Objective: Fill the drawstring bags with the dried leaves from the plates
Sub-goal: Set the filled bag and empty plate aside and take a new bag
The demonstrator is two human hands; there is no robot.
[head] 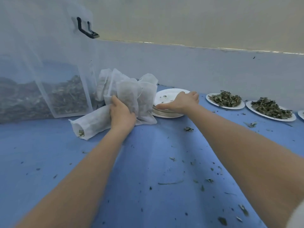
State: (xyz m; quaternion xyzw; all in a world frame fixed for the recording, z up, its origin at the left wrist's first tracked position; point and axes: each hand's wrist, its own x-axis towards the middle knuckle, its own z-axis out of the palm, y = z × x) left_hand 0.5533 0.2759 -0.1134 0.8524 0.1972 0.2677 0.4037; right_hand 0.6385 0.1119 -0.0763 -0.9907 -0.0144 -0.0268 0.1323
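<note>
Drawstring bags [130, 94], several already stuffed, stood heaped beside the emptied plates [166, 111], the left hand [122, 114] gripping one while the flat, loose-fingered right hand [184, 101] rested on that stack, and two plates of dried leaves [224, 100] remained, so roughly midway.

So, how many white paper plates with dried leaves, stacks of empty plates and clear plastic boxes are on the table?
White paper plates heaped with dried leaves: 2
White plate cut off at right edge, contents unseen: 1
Stack of empty white plates: 1
Clear plastic box: 1
Total: 5
</note>
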